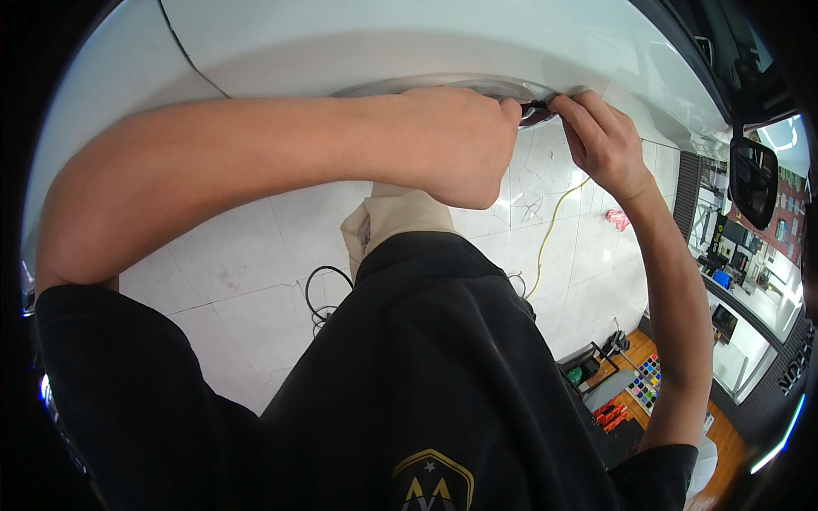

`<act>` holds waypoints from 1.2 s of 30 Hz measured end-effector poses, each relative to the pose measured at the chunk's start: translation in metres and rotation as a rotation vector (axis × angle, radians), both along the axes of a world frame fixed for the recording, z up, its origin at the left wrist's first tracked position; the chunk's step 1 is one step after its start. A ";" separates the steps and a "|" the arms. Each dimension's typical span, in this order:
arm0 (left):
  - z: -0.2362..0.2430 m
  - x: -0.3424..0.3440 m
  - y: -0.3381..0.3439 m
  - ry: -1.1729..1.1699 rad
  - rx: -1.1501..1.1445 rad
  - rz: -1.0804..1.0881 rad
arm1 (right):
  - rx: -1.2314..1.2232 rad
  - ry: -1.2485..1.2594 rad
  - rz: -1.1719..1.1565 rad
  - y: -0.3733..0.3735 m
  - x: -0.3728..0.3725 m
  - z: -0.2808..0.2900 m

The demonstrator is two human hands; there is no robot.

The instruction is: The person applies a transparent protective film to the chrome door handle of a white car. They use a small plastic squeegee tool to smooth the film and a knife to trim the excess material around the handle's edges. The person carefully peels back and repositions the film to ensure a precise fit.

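A white car's body panel [341,43] fills the top of the head view, and both my hands are at a curved, glossy part [477,85] along its lower edge, perhaps a door handle. My left hand [464,145] is closed in a fist there, with its fingers mostly hidden and its thumb towards the right. From the right, my right hand [601,136] pinches the end of a small black piece [534,108] that spans the gap between my hands. What my left fingers hold is out of sight.
A black side mirror [754,183] stands out at the right. Across the tiled floor [230,255] run a yellow cord [552,230] and a black cable [319,281]. A tray of coloured pieces [648,383] and orange-red items [610,416] lie at the lower right.
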State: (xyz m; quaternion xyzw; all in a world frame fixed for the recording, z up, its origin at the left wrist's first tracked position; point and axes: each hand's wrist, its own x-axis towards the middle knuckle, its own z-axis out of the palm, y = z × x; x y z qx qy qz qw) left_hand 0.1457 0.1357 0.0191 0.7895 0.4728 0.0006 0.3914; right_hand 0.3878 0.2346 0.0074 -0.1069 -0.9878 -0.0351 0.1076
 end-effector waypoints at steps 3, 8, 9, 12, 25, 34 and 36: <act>0.000 -0.002 -0.001 -0.018 0.001 0.010 | -0.005 0.001 0.002 0.000 0.000 0.000; -0.001 -0.001 0.000 -0.041 -0.008 0.005 | -0.005 -0.021 -0.002 0.000 0.003 0.003; -0.003 -0.001 -0.001 -0.050 0.015 0.006 | -0.010 -0.031 -0.008 0.000 0.005 0.004; -0.007 0.000 -0.001 -0.067 0.049 0.008 | -0.003 -0.071 -0.037 0.001 0.011 0.005; -0.003 0.000 -0.001 -0.053 0.027 0.021 | -0.032 -0.030 -0.015 0.005 0.012 0.006; -0.004 -0.003 -0.003 -0.062 0.024 0.024 | 0.084 -0.007 0.061 0.008 0.000 0.006; -0.002 -0.003 -0.002 -0.061 0.012 0.023 | 0.131 0.005 0.044 0.005 -0.002 0.002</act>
